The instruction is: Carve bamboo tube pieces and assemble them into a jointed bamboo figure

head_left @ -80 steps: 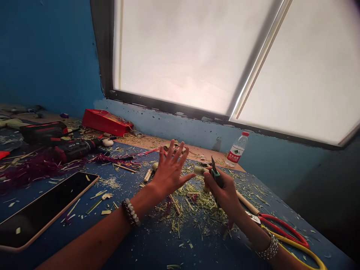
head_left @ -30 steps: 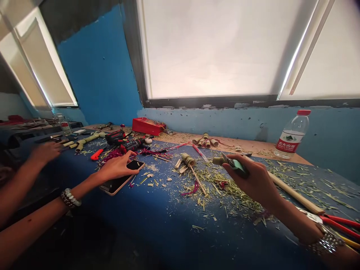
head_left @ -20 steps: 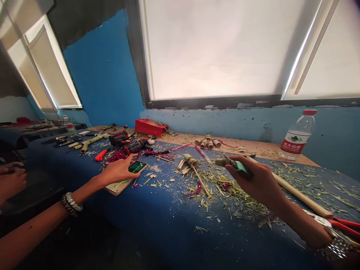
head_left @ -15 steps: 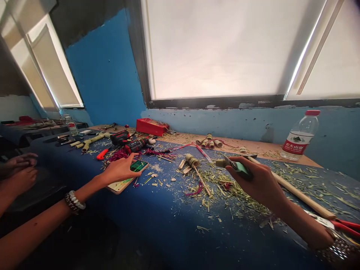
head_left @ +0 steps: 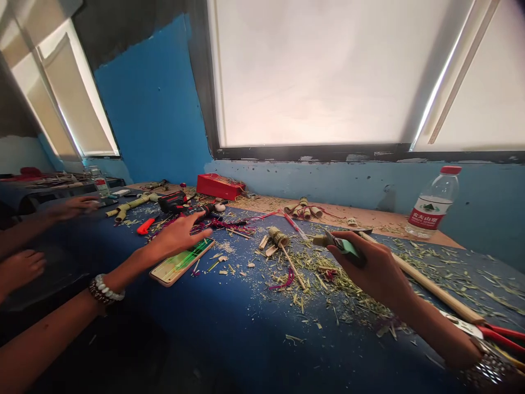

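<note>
My left hand (head_left: 178, 235) is open, its fingers spread over the far side of a phone (head_left: 184, 262) lying face up on the blue table. The phone's lit screen shows green streaks, and part of it is hidden under the hand. My right hand (head_left: 371, 262) is closed around a utility knife (head_left: 348, 246) with a green and black handle. A short tan piece, perhaps bamboo (head_left: 319, 241), shows at the fingertips; whether it is gripped is unclear. Left of that hand, a short bamboo tube (head_left: 279, 236) lies with a thin stick (head_left: 293, 265) running from it.
Shavings (head_left: 340, 279) litter the blue table (head_left: 246, 339). A power drill (head_left: 200, 210), a red-handled cutter (head_left: 146, 225) and a red box (head_left: 220, 187) lie beyond my left hand. A water bottle (head_left: 432, 205), a wooden-handled tool (head_left: 438, 290) and red-handled pliers (head_left: 500, 335) are at right. Another person's hands (head_left: 24, 268) are at left.
My left hand has loosened from the phone's edge, its fingers spreading, and the phone shows more fully. One of the other person's hands has reached forward. My right hand keeps its grip.
</note>
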A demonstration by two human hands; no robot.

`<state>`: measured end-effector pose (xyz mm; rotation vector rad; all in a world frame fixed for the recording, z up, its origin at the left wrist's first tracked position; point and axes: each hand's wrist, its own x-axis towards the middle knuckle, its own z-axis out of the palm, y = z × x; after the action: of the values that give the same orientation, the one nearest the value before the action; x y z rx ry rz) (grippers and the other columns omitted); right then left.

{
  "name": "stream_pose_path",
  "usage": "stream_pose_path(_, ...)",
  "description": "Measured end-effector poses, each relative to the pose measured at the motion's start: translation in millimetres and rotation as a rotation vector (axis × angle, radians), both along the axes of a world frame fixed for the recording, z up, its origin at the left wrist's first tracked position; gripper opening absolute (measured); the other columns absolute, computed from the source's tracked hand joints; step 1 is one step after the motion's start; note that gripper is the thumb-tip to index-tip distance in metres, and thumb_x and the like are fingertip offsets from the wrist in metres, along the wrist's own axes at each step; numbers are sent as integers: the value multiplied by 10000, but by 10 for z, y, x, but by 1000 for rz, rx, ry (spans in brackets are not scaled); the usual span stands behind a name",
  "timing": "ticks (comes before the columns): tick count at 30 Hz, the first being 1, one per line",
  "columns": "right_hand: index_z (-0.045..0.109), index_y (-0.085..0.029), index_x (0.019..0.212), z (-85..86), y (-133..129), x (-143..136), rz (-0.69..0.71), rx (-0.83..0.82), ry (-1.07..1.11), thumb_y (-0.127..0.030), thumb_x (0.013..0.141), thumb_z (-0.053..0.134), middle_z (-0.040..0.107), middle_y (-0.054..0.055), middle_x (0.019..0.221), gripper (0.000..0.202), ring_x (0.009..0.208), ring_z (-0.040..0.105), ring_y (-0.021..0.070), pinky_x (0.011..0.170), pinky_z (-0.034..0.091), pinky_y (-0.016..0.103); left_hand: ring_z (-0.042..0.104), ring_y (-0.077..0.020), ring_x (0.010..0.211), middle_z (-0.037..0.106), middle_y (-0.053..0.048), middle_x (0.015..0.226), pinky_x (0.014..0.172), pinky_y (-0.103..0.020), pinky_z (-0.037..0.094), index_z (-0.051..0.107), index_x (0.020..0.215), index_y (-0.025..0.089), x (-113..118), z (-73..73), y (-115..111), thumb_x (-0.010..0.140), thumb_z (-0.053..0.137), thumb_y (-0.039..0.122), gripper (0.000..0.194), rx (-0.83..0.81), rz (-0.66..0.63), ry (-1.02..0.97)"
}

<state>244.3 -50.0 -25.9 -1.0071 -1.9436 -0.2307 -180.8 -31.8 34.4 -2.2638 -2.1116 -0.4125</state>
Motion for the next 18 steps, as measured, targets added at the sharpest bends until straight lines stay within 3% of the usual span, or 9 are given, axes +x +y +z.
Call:
stream_pose_path(3, 654, -220, 1104, -5, 24, 6, -50, 5, 19, -385, 923, 600, 708, 25, 731, 251, 520, 586, 160, 523, 422, 266, 550, -289, 1286, 630, -88, 1375, 1031, -389, 428, 619, 1284, 231, 531, 120, 23, 961, 472, 480, 434, 359, -296, -81)
stream_pose_path(5, 636, -221, 1104, 10, 27, 10, -99, 8, 58, -369, 906, 607, 721, 40, 811, 249, 586, 609, 177, 572, 445, 283, 650, -237, 1104, 733, -50, 1163, 921, -336, 466, 702, 1071, 239, 1008, 157, 65, 965, 513, 413, 278, 420, -465, -104)
stream_pose_path(7, 616, -224, 1098, 29, 23, 13, -145, -13, 138, -355, 899, 604, 705, 30, 821, 239, 623, 610, 184, 600, 451, 292, 681, -226, 989, 758, -46, 1012, 828, -316, 466, 713, 891, 220, 1483, 170, 125, 957, 551, 433, 276, 450, -622, -95)
stream_pose_path(10, 575, -224, 1112, 46, 38, 24, -113, -84, 289, -353, 912, 606, 670, 7, 830, 240, 607, 573, 157, 598, 439, 281, 683, -216, 750, 727, -58, 747, 671, -309, 438, 672, 743, 192, 2035, 134, 251, 976, 486, 535, 455, 435, -651, -161)
stream_pose_path(13, 534, -217, 1077, 47, 77, 44, -126, -57, 325, -373, 924, 602, 641, 1, 840, 229, 601, 550, 138, 571, 423, 264, 685, -181, 696, 731, -40, 755, 607, -273, 427, 663, 911, 194, 2307, 24, 406, 997, 451, 444, 339, 390, -725, -387)
stream_pose_path(16, 513, -223, 1040, 36, 104, 47, -128, -42, 313, -370, 929, 604, 624, -11, 816, 206, 605, 542, 133, 552, 414, 250, 703, -167, 749, 739, -32, 827, 616, -251, 459, 628, 981, 207, 2358, -111, 528, 960, 512, 358, 192, 332, -889, -515)
stream_pose_path(18, 511, -230, 1035, 27, 98, 30, -112, -63, 326, -360, 923, 616, 617, -15, 815, 200, 614, 538, 132, 557, 420, 247, 700, -165, 727, 726, -24, 811, 601, -254, 458, 601, 946, 214, 2346, -195, 564, 938, 538, 333, 135, 325, -923, -537)
